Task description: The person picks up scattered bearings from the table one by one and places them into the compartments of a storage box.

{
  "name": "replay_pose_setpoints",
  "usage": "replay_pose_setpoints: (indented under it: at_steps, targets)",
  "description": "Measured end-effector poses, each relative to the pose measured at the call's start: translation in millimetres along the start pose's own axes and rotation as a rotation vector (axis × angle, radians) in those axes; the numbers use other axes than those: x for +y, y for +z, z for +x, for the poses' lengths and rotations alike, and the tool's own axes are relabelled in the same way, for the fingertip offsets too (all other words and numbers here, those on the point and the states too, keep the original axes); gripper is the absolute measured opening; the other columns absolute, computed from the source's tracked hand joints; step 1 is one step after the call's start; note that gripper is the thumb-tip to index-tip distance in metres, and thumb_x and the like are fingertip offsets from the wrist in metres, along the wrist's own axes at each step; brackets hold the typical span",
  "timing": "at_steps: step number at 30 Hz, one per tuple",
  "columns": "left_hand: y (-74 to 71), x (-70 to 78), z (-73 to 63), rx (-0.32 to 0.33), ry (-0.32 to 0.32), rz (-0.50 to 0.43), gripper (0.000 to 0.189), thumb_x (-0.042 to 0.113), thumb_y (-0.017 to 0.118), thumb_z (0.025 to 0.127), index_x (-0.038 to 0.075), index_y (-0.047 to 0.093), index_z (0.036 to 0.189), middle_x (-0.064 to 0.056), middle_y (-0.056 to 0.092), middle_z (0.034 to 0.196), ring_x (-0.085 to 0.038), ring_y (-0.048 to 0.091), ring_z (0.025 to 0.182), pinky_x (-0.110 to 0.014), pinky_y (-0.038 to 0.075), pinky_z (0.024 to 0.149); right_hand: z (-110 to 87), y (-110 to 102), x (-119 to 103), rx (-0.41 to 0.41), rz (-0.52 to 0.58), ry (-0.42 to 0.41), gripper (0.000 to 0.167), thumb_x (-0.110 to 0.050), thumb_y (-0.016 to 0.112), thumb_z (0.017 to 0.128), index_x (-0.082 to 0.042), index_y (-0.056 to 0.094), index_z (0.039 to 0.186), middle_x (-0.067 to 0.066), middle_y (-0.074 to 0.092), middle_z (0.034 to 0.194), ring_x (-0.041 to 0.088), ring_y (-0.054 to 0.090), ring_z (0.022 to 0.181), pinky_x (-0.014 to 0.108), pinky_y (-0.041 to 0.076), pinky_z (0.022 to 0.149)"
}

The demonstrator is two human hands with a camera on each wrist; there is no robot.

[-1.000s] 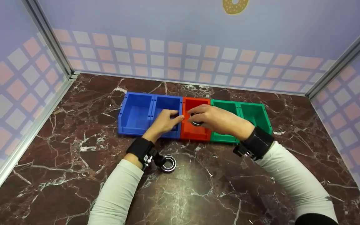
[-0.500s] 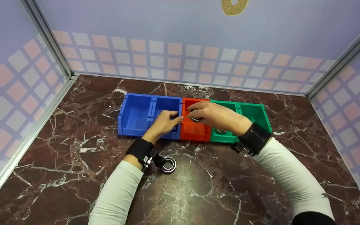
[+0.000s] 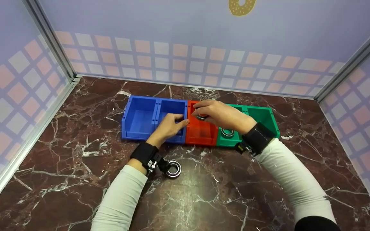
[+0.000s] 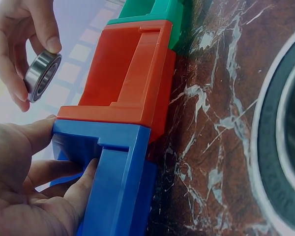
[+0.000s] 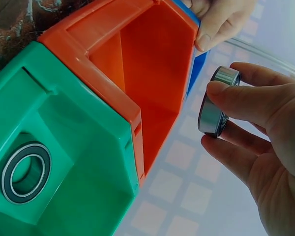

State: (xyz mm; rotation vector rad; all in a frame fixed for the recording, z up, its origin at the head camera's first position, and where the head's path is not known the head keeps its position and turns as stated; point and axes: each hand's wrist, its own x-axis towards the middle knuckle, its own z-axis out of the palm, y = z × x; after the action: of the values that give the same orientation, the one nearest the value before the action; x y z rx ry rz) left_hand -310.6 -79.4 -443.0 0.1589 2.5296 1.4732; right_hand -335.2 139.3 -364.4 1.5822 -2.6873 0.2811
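Note:
My right hand (image 3: 225,115) holds a steel ball bearing (image 5: 219,101) above the red bin (image 3: 201,133). Thumb and fingertips grip the ring's rim, and in the right wrist view it is tilted on edge. My left hand (image 3: 167,128) pinches the side wall of the inner blue bin (image 4: 108,191), right beside the red one. Its thumb lies at the top edge, with the other fingers inside the blue bin. Another bearing (image 5: 25,172) lies in the green bin (image 5: 83,162) next to the red bin. A third bearing (image 3: 173,169) rests on the tabletop near my left wrist.
An outer blue bin (image 3: 139,117) and an outer green bin (image 3: 262,117) end the joined row. The row stands on a dark marbled tabletop (image 3: 217,192). Patterned panels (image 3: 172,61) enclose the back and both sides.
My right forearm has shifted left and the hand has risen slightly, still holding its bearing. The bearing in the green bin has come into sight. My left hand has stayed in place.

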Motion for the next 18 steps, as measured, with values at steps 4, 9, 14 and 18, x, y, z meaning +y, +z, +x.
replay_pose_setpoints:
  at_steps: [4, 9, 14, 18]
  targets:
    - [-0.4, -0.2, -1.1, 0.001, -0.009, -0.013, 0.058, 0.031, 0.06, 0.099, -0.004, 0.046, 0.144, -0.022, 0.045, 0.151, -0.032, 0.055, 0.13, -0.044, 0.039, 0.116, 2.5, 1, 3, 0.011, 0.007, 0.005, 0.039, 0.006, 0.065, 0.09, -0.01, 0.069, 0.125, 0.017, 0.058, 0.14, 0.031, 0.059, 0.126, 0.039, 0.057, 0.095]
    - [-0.2, -1.3, -1.3, 0.005, 0.034, -0.01, 0.056, 0.028, 0.06, 0.099, -0.007, 0.048, 0.142, -0.024, 0.047, 0.149, -0.034, 0.049, 0.135, -0.045, 0.039, 0.116, 3.4, 4, 6, 0.01, 0.012, 0.009, 0.038, 0.005, 0.065, 0.089, -0.01, 0.068, 0.125, 0.016, 0.058, 0.14, 0.032, 0.059, 0.126, 0.039, 0.057, 0.095]
    - [-0.3, -1.8, -0.5, 0.012, 0.046, -0.01, 0.054, 0.027, 0.06, 0.099, -0.007, 0.049, 0.141, -0.024, 0.048, 0.148, -0.033, 0.05, 0.134, -0.044, 0.04, 0.115, 3.5, 7, 9, 0.002, 0.027, 0.029, 0.039, 0.006, 0.065, 0.089, -0.01, 0.068, 0.125, 0.016, 0.058, 0.14, 0.032, 0.058, 0.127, 0.04, 0.057, 0.095]
    - [-0.7, -0.8, -1.1, 0.006, 0.02, -0.026, 0.055, 0.028, 0.06, 0.099, -0.005, 0.048, 0.142, -0.022, 0.047, 0.149, -0.032, 0.052, 0.132, -0.044, 0.04, 0.115, 4.4, 11, 11, -0.009, 0.033, 0.039, 0.038, 0.004, 0.066, 0.09, -0.01, 0.068, 0.125, 0.016, 0.058, 0.14, 0.032, 0.056, 0.128, 0.04, 0.056, 0.096]
